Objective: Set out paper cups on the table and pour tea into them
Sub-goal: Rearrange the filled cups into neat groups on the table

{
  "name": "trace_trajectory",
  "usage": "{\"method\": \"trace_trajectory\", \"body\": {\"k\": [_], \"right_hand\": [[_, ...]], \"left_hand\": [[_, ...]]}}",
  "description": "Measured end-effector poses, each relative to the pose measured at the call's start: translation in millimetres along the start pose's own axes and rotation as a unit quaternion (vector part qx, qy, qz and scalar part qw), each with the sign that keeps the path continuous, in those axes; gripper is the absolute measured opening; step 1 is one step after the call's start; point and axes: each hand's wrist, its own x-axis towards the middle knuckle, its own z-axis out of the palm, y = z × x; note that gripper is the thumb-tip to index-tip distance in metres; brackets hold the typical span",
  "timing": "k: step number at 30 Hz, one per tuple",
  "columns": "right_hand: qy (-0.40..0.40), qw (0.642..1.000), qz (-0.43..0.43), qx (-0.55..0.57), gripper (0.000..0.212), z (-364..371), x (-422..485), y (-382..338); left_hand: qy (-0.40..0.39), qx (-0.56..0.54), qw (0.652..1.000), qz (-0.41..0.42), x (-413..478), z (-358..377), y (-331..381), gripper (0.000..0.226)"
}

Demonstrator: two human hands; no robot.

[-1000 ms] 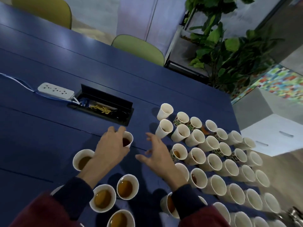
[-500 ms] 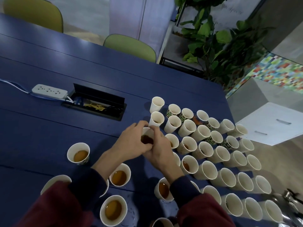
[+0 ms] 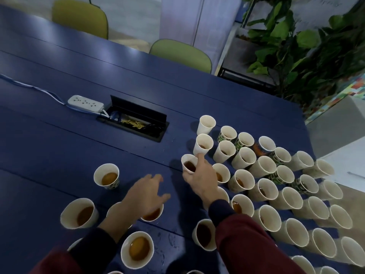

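Many white paper cups stand on the dark blue table (image 3: 59, 147). My right hand (image 3: 201, 177) grips a cup of tea (image 3: 188, 162) at the left edge of a dense block of cups (image 3: 276, 180) on the right; some of those hold a little tea. My left hand (image 3: 146, 194) hovers open, fingers spread, above a filled cup (image 3: 153, 214) that it partly hides. Other filled cups stand loose at the left (image 3: 107, 176) and near me (image 3: 137, 250).
An open cable box (image 3: 136, 123) is sunk into the table, with a white power strip (image 3: 85, 100) and its cable to its left. Two green chairs (image 3: 180, 54) stand at the far side. A large plant (image 3: 308, 44) and a white cabinet (image 3: 347, 167) are off to the right.
My left hand carried the tea cup to the right and passed it to my right hand. The left hand has let go and drawn back toward me. The right hand now holds the cup by the block.
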Motion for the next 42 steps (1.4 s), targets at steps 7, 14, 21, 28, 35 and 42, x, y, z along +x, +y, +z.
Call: {"method": "trace_trajectory", "body": {"k": [7,14,21,28,35,42], "right_hand": [[-0.027,0.998,0.055,0.008,0.059,14.0,3.3,2.3],[-0.026,0.996,0.074,0.045,0.055,13.6,2.4,8.9],[-0.033,0.995,0.084,0.036,0.059,11.8,3.4,11.5],[-0.052,0.996,0.076,0.003,0.075,6.0,5.9,12.3],[0.033,0.996,0.054,0.064,0.084,-24.8,-29.9,-5.8],[-0.054,0.987,-0.026,0.152,0.070,-2.6,-113.1,-37.7]], "left_hand": [[-0.010,0.097,0.995,-0.006,-22.0,33.0,-12.6,0.062],[0.000,0.117,0.993,0.005,-20.6,32.7,-12.4,0.062],[0.013,0.126,0.992,0.015,-19.6,30.0,-14.3,0.065],[-0.006,0.170,0.985,0.032,-16.8,26.1,-16.8,0.072],[0.037,0.133,0.989,0.052,-16.1,14.6,-18.6,0.066],[0.094,0.046,0.992,0.070,-23.3,-4.3,-16.7,0.052]]}}
